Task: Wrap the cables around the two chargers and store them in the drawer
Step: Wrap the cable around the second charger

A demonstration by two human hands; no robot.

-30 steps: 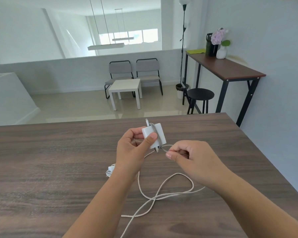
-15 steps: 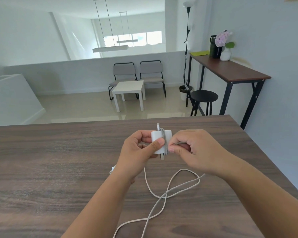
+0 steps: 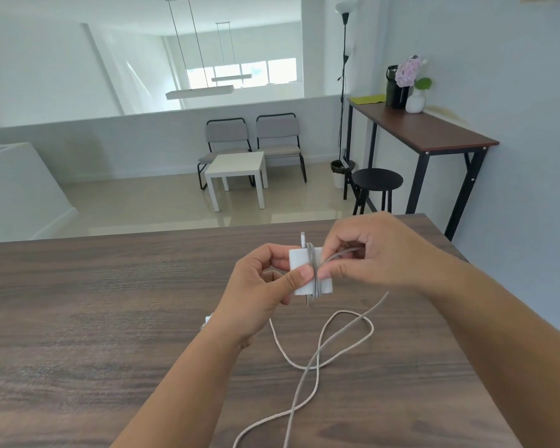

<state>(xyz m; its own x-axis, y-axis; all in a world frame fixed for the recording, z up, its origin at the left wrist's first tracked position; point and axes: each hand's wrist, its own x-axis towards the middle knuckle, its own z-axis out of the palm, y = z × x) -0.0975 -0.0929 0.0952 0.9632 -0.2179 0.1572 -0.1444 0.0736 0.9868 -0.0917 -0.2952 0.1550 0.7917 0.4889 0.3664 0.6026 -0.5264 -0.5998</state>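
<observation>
Counter (image 3: 110,318): dark wood, carrying the slack while I am working above it.

Cable (image 3: 317,360): pale and mostly unwound, lying in crossed loops near me, running up to the block; a few turns are already circling it.

Right hand (image 3: 379,253): pinching the cable beside the block, feeding the next turn, I judge.

Left hand (image 3: 262,295): gripping the charger (image 3: 299,273) just above the counter, thumb pinning the turns so they are not slipping. Its prongs are pointing away from me, long axis running near to far.
</observation>
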